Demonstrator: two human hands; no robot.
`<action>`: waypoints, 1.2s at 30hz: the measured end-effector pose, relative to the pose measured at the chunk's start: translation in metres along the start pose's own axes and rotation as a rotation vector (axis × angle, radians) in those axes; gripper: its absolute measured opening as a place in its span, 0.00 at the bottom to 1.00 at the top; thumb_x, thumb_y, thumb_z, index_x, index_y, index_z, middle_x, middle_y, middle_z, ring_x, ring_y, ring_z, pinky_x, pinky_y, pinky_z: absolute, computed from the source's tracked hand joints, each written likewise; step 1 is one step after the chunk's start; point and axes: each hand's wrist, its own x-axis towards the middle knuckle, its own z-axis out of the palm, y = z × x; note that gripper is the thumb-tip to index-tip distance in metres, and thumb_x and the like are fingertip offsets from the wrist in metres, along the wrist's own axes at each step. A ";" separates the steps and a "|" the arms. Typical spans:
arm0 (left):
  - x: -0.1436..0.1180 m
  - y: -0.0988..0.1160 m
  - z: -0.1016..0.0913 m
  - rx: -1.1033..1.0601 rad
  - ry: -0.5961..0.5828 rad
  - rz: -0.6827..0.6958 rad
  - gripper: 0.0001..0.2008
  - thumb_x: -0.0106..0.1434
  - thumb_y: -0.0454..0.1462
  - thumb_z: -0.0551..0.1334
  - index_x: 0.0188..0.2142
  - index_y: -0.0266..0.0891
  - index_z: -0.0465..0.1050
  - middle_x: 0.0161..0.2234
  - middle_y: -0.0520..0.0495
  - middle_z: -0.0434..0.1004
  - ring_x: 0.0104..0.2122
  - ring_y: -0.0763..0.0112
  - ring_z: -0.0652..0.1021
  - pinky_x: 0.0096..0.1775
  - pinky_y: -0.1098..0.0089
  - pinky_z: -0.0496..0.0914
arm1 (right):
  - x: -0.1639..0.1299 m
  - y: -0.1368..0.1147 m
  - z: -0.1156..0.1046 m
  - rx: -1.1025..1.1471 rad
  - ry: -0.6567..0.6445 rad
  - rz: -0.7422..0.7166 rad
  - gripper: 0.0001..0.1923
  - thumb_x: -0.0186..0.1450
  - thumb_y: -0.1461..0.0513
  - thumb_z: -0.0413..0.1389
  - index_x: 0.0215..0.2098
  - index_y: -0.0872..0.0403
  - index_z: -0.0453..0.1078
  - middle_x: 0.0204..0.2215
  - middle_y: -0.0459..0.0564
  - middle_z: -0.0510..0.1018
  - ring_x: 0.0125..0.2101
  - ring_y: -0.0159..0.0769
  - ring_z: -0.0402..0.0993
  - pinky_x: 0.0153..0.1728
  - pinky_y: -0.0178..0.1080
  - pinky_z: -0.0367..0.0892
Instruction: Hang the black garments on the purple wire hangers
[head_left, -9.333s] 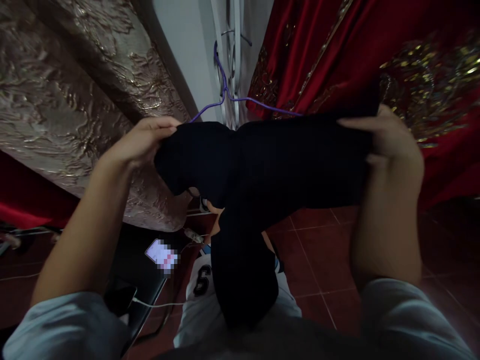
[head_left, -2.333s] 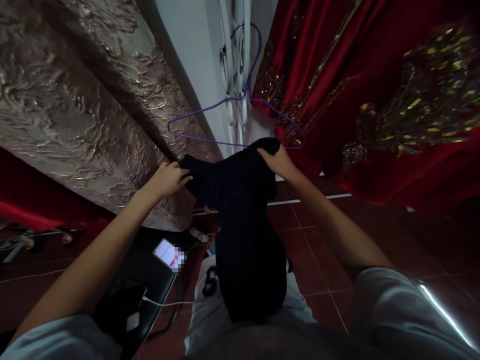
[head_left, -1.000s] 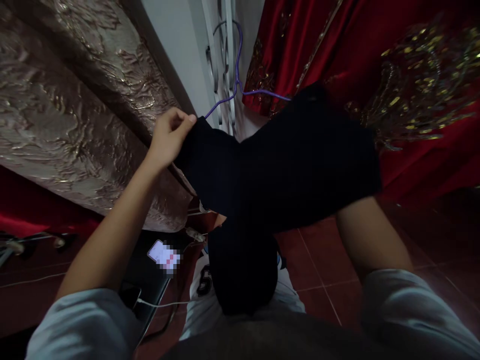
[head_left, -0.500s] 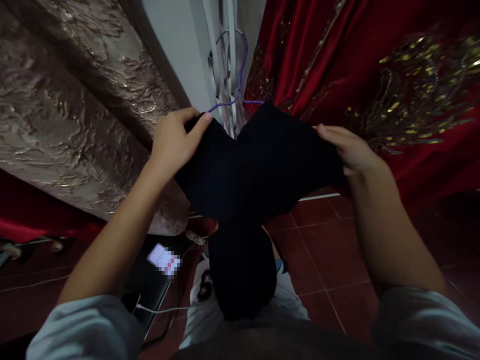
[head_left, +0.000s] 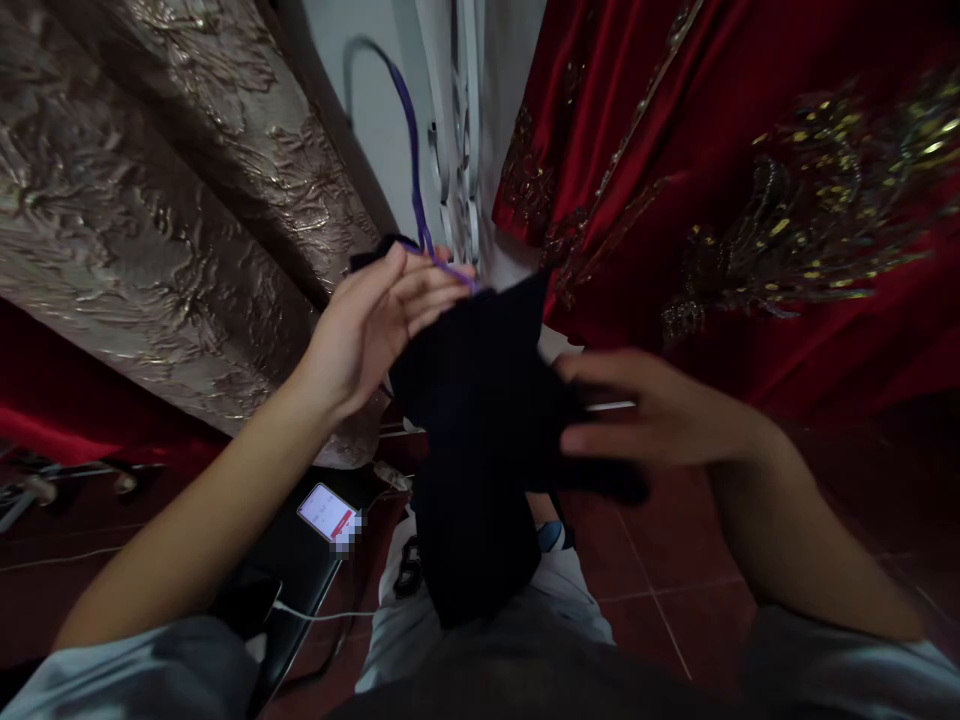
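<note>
Since half a second ago both hands have drawn inward: the left hand (head_left: 367, 325) now sits higher against the purple hanger (head_left: 411, 150), and the right hand (head_left: 660, 415) has slid from the garment's far edge toward its middle, blurred with motion. Now the left hand's grip is closed loosely on the upper corner of the black garment (head_left: 480, 400) together with the hanger's lower wire, fingers curled over both at about 11 o'clock from the garment's center. At 3 o'clock from it, the right hand lies flat on the cloth with its fingers stretched out toward 9 o'clock; it touches the fabric, but whether the thumb pinches it from beneath cannot be told. From the hands the garment hangs down toward 6 o'clock, in front of the person's white shorts (head_left: 420, 600).

At 12 o'clock the hanger's hook rises against a pale wall (head_left: 375, 120). Red curtain (head_left: 712, 150) with gold embroidery fills the 1 to 3 o'clock side, and a bronze patterned curtain (head_left: 150, 200) the 9 to 11 o'clock side. Down at 7 o'clock a lit phone (head_left: 324, 511) lies on a dark seat, a white cable (head_left: 315, 613) just beside it. Dark red tiled floor (head_left: 660, 560) runs below.
</note>
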 end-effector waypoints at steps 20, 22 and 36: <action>-0.003 -0.013 -0.067 0.359 0.288 0.061 0.14 0.64 0.46 0.68 0.45 0.44 0.75 0.42 0.48 0.81 0.43 0.64 0.80 0.47 0.58 0.74 | 0.070 0.076 -0.036 0.347 0.627 0.097 0.22 0.56 0.44 0.67 0.32 0.51 0.71 0.28 0.48 0.77 0.28 0.35 0.73 0.28 0.37 0.68; -0.001 -0.016 -0.064 0.485 0.465 0.183 0.18 0.68 0.49 0.64 0.53 0.46 0.71 0.51 0.50 0.78 0.52 0.62 0.78 0.52 0.56 0.72 | 0.089 0.063 -0.052 0.382 0.807 -0.002 0.18 0.58 0.47 0.65 0.33 0.51 0.70 0.31 0.50 0.79 0.34 0.38 0.76 0.36 0.39 0.72; -0.055 -0.092 0.015 0.844 -0.107 0.018 0.22 0.75 0.44 0.54 0.65 0.41 0.66 0.53 0.36 0.76 0.51 0.52 0.79 0.51 0.54 0.76 | 0.035 0.111 -0.042 0.295 1.193 0.019 0.19 0.60 0.45 0.59 0.37 0.50 0.66 0.37 0.54 0.78 0.44 0.45 0.78 0.43 0.44 0.73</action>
